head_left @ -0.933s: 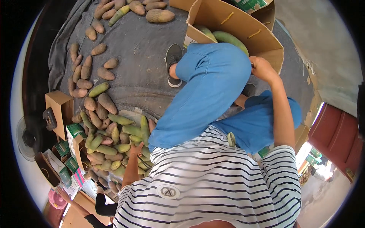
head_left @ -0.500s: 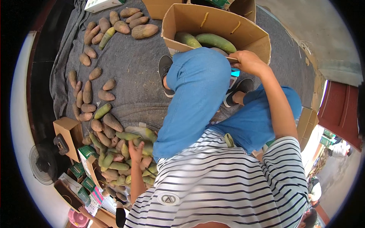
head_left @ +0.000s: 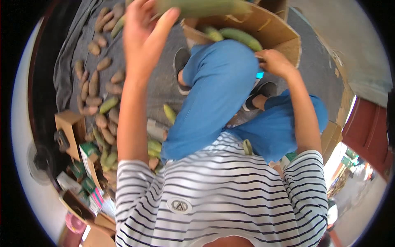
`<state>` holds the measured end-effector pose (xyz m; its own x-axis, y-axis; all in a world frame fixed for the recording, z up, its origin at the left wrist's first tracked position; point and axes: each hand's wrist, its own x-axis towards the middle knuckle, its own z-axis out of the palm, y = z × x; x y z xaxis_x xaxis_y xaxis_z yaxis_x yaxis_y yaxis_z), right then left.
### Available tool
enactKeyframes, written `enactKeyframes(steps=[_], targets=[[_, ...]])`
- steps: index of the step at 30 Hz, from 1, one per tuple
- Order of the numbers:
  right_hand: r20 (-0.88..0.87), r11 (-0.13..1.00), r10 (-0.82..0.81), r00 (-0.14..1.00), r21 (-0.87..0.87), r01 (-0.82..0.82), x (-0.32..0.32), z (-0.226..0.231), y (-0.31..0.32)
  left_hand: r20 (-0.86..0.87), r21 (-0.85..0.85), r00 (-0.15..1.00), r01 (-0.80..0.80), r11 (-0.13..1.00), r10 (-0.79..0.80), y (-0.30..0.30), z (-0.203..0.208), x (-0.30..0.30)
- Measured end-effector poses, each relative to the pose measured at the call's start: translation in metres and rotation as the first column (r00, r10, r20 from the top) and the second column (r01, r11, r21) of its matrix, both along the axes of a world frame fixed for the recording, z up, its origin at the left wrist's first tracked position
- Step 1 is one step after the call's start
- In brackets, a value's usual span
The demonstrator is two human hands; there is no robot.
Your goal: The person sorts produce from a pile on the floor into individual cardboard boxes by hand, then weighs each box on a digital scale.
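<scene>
My left hand (head_left: 144, 33) is raised at the top of the view, gripping a long green cucumber (head_left: 205, 8) near its left end. The cucumber is blurred and lies across, above the open cardboard box (head_left: 286, 35). Inside that box two more green cucumbers (head_left: 240, 38) show; the rest of its contents is hidden. My right hand (head_left: 273, 61) is closed on the near edge of the box, beside my knee.
Brown-skinned cucumbers (head_left: 94, 83) lie scattered on the grey cloth (head_left: 152, 99) to the left. A mixed green and brown heap (head_left: 109, 158) sits lower, partly behind my left arm. Cartons (head_left: 70, 123) and a fan (head_left: 41, 162) stand at the far left.
My left hand has left the heap, rising far up and forward with a green cucumber in it. My right hand still holds the box edge. The view has shifted slightly.
</scene>
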<state>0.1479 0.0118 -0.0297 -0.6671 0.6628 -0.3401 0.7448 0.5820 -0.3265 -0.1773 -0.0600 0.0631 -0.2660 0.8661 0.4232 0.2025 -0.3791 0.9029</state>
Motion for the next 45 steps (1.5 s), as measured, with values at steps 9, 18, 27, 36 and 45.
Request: enactKeyframes(steps=[9, 18, 27, 36, 45], targets=[[-0.103, 0.981, -0.095, 0.990, -0.178, 0.076, -0.002, 0.010, 0.006, -0.447, -0.738, 0.871, -0.232, 0.634, -0.202, -0.112, -0.223, -0.109], [-0.090, 0.995, -0.051, 0.995, -0.088, 0.043, 0.009, 0.010, 0.001, -0.146, -0.981, 0.802, -0.192, -0.019, -0.579, -0.212, -0.357, -0.095], [-0.052, 0.989, -0.101, 0.994, -0.110, 0.095, -0.004, 0.014, -0.005, -0.277, -0.946, 0.944, -0.236, 0.220, -0.178, -0.244, -0.377, -0.065], [-0.009, 0.990, -0.110, 0.994, -0.095, 0.109, -0.001, 0.013, -0.003, -0.234, -0.366, 0.938, -0.329, 0.871, 0.257, -0.117, -0.145, -0.085], [0.040, 0.993, -0.077, 0.996, -0.092, 0.080, -0.009, 0.016, -0.002, -0.255, 0.348, 0.961, -0.011, 0.937, 0.106, -0.005, 0.032, 0.030]])
